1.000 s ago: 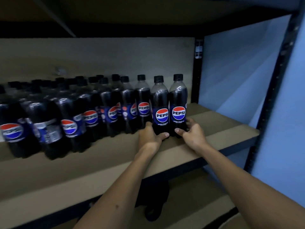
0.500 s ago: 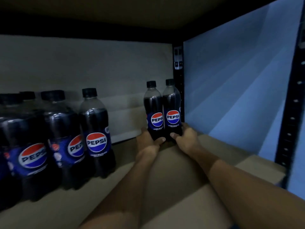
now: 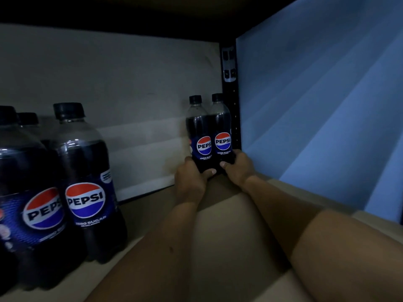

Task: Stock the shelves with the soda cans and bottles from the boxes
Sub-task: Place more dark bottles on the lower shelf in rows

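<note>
Deep at the back right corner of the brown fibreboard shelf (image 3: 229,225), two dark plastic Pepsi Zero Sugar bottles with black caps, standing upright and touching side by side: left-hand bottle of the pair (image 3: 199,134) and right-hand bottle of the pair (image 3: 221,129), the latter just beside the black perforated metal upright (image 3: 229,83). Left hand (image 3: 190,179) wrapped round the base of the left-hand bottle, thumb across its front, fingers curled behind. Right hand (image 3: 237,166) gripping the base of the right-hand bottle likewise, thumb on the front, fingers round the far side. Both forearms stretched forward over the shelf board, bases of the bottles hidden by the hands, so cannot tell whether set down or held just above the board. Behind the pair, a pale grey cardboard back panel (image 3: 120,94). To the right, beyond the upright, a blue wall (image 3: 327,105). Well apart on the near left, a group of identical dark Pepsi bottles (image 3: 65,192) standing upright on the same shelf, closely packed, labels facing forward. Overhead, the dark underside of the upper shelf (image 3: 130,12).
</note>
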